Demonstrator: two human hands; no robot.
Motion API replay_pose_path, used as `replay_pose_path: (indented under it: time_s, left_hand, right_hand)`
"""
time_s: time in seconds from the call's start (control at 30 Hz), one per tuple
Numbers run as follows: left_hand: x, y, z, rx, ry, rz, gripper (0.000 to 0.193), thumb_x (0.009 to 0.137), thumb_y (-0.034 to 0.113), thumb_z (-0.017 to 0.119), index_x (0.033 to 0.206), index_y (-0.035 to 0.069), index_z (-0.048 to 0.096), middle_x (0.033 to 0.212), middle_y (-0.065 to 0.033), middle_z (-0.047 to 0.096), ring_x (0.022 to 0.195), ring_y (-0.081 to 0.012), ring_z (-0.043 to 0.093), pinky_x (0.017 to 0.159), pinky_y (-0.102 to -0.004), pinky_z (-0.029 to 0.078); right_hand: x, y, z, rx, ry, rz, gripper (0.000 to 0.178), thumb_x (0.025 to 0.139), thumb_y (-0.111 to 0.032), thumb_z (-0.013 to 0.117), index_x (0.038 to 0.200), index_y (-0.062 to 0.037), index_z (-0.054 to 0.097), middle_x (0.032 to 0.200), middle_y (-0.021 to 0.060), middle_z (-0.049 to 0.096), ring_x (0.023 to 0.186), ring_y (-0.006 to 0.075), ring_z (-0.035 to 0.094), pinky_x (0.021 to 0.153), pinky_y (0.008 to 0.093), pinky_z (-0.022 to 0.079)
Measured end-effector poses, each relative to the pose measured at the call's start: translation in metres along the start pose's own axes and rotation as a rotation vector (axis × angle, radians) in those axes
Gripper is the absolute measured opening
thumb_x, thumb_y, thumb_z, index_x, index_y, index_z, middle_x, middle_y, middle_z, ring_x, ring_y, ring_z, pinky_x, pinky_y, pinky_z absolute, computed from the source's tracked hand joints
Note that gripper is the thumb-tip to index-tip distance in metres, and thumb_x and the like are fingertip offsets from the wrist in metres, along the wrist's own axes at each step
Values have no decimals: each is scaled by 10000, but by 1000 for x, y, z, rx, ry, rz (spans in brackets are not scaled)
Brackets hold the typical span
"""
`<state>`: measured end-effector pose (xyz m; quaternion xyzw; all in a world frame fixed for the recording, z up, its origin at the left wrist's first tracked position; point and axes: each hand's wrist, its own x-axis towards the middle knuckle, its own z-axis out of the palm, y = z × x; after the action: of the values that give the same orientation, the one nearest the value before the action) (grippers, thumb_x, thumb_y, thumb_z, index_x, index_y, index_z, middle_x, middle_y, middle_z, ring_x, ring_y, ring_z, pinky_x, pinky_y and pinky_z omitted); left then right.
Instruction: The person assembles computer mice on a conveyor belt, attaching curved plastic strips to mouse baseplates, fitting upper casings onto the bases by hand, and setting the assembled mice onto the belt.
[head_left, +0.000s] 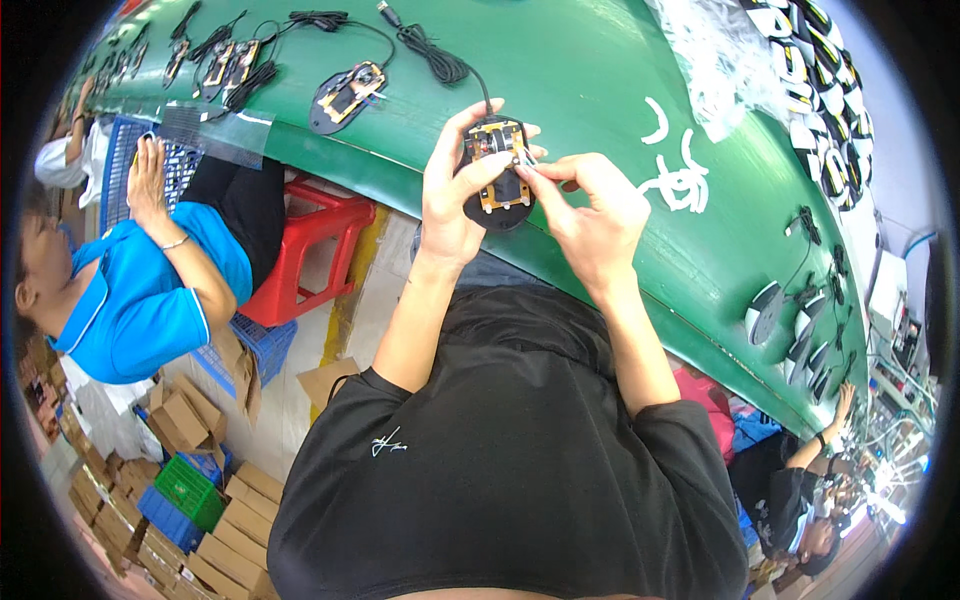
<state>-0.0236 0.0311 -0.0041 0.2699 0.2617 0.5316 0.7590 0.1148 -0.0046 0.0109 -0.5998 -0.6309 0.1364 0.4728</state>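
At the near edge of the green bench point(580, 80), the left hand point(450, 195) is closed around an opened mouse point(507, 192), its cable point(432, 55) trailing across the top; the right hand point(603, 215) pinches a small white piece point(526, 158) beside it. A slack grip might drop the mouse; a crooked push might bend the piece

A person in a black shirt point(510, 450) is working at a green surface point(560, 80). The left hand's grip point(450, 205) is holding an opened computer mouse point(512, 190), insides facing up; the right hand's grip point(600, 215) is touching its right edge. Similar opened mice point(347, 97) are lying leftward, white curved pieces point(688, 183) rightward. A blue-shirted co-worker point(150, 310) is sitting at left.
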Motion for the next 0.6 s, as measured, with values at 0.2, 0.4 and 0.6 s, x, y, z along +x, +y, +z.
replay_pose_path:
  time_s: [0.2,0.4,0.6]
  left_hand:
    - [-5,-20,11,490,44,370,704,734,27,817,1315,-37,423,1128,-195,622,1004,-242,649,858,-349,548]
    - [-1,-14,8,153,139,29,589,789,-97,691,1319,-19,447,1104,-173,614,984,-252,653,812,-394,592]
    - [-4,-17,3,149,122,-38,560,805,-112,648,1319,-21,444,1127,-181,599,1020,-266,641,807,-417,598]
  right_hand:
    - [-7,2,-11,754,-230,637,138,884,-130,662,901,0,702,808,33,670,725,94,597,655,245,481]
    - [-12,42,-63,-9,117,498,217,907,-176,656,1079,-53,707,1074,83,700,971,174,645,887,317,494]
    - [-1,117,-39,-716,-115,87,596,939,-402,562,1383,-17,456,1448,239,406,1387,387,323,1135,445,275]
